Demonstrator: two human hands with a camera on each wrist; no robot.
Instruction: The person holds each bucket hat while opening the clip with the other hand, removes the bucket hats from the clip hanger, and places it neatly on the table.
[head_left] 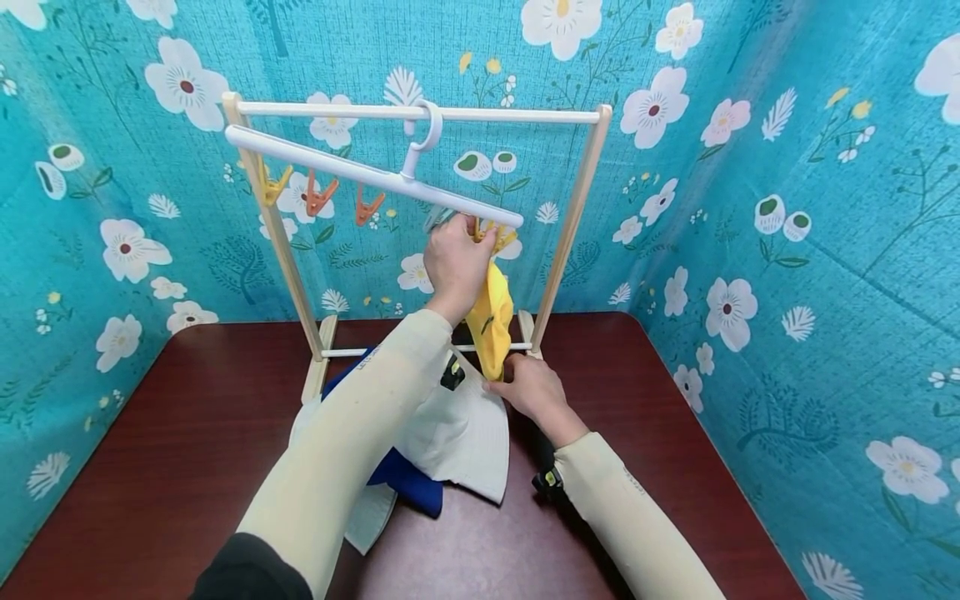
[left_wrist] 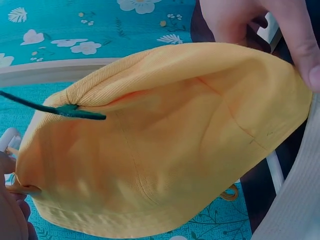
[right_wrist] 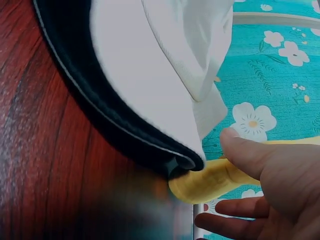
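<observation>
A yellow fabric hat point(head_left: 491, 321) with a green stem-like cord point(left_wrist: 75, 111) hangs lengthwise below the low end of a white hanger point(head_left: 375, 175). My left hand point(head_left: 459, 258) pinches the hat's upper end, right beside a yellow clip point(head_left: 501, 237) on the hanger. At the lower end is my right hand point(head_left: 534, 387), its thumb and fingers apart on either side of the hat, touching the hat's edge. The right wrist view has these fingers point(right_wrist: 235, 225) fairly straight. The hat covers part of the left fingers in the left wrist view.
The hanger hooks over the top bar of a wooden rack point(head_left: 577, 208) and tilts down to the right. Orange clips point(head_left: 318, 196) and another yellow clip point(head_left: 273, 182) hang at its left. A white hat point(head_left: 465, 437) and dark blue fabric point(head_left: 408, 483) lie on the table point(head_left: 637, 392).
</observation>
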